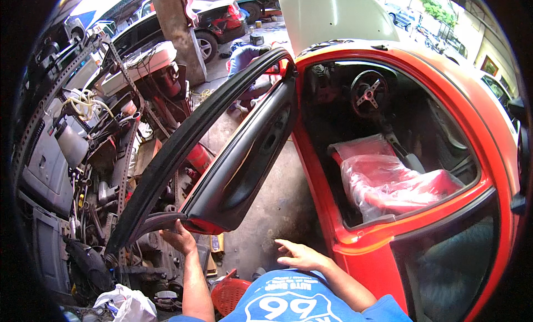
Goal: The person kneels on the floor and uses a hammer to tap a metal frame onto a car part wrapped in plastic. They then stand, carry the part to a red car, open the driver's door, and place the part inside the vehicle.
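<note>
A red car door (239,161) with black inner trim stands swung wide on the car's left side. My left hand (180,240) is at the door's rear edge, just below the black window frame (183,139), with its fingers closed on that edge. In front of my body my right hand (302,256) holds nothing; its fingers are stretched and apart over the concrete floor. Through the doorway of the red car (361,255) I see a red seat (388,183) under clear plastic and a steering wheel (368,93).
Metal racks (119,177) crowded with car parts and tools line the left. A red perforated stool (229,294) and a white plastic bag (127,305) lie low by my left arm. Another person (241,61) crouches beyond the door. The pale hood (333,16) is raised.
</note>
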Tool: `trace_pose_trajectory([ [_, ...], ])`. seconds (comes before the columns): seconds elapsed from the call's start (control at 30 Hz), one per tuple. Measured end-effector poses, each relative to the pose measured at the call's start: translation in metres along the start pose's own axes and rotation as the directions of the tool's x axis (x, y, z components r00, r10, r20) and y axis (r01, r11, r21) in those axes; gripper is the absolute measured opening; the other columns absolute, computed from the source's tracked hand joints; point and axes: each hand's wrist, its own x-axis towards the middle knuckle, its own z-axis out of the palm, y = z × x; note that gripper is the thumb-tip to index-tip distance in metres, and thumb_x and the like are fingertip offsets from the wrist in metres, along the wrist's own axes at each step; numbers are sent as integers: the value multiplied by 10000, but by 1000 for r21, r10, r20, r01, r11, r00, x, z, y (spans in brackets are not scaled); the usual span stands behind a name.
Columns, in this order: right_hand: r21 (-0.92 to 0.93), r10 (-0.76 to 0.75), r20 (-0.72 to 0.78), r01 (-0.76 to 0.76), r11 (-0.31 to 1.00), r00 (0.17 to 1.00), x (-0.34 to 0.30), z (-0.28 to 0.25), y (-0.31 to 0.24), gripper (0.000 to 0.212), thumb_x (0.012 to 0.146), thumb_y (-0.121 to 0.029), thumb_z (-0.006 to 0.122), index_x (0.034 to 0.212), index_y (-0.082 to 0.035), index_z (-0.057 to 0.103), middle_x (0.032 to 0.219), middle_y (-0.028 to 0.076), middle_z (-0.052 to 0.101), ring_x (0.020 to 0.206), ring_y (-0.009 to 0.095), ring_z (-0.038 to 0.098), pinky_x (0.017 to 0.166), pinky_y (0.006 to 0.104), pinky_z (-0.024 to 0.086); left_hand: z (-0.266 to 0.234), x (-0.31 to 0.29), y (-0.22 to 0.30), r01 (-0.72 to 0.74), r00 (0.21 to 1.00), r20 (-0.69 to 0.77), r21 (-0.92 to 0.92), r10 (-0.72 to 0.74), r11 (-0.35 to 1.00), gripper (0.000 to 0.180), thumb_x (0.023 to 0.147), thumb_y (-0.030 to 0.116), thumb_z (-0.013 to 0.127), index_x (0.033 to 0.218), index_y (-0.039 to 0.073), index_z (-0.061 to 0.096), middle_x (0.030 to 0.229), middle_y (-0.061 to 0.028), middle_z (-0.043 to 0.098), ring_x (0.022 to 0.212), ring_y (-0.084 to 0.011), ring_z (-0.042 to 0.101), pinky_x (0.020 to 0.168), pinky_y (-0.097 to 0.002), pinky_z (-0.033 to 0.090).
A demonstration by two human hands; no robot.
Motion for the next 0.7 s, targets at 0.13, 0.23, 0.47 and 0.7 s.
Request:
trace_pose_trajectory([
  [0.13, -227, -8, -120, -20, 974, 993, 5, -60, 26, 717, 970, -429, 654, 1534, -38, 444, 1460, 241, 576, 1350, 373, 564, 1144, 444, 443, 16, -37, 18, 482, 876, 28, -58, -482, 874, 897, 966, 583, 653, 1486, -79, 345, 1387, -316, 472, 1281, -475, 496, 1115, -570, 417],
  [0.23, -235, 67, -260, -130, 963, 963, -10, -102, 51, 714, 974, -443, 643, 1531, -39, 452, 1519, 220, 531, 1408, 360, 510, 1174, 439, 414, 26, -113, 58, 628, 768, 172, -9, -617, 778, 829, 886, 403, 769, 1467, -35, 372, 1354, -300, 482, 1283, -474, 479, 1135, -562, 394],
  [0.47, -256, 251, -237, -310, 916, 938, -35, -171, 89, 722, 944, -425, 680, 1517, -38, 473, 1478, 230, 567, 1379, 370, 538, 1164, 455, 423, 36, -144, 201, -254, 825, 441, -270, 354, 929, 604, 809, 120, 758, 1363, 26, 534, 1443, -242, 499, 1363, -438, 446, 1159, -524, 363],
  [0.7, -218, 123, -412, -228, 949, 903, -25, -191, 104, 710, 910, -370, 743, 1503, -61, 507, 1355, 219, 656, 1200, 348, 651, 1028, 436, 515, 126, -45, 307, -481, 767, 511, 59, 388, 875, 1043, 746, 388, 862, 1578, 88, 310, 1662, -236, 245, 1566, -398, 195, 1245, -576, 226],
])
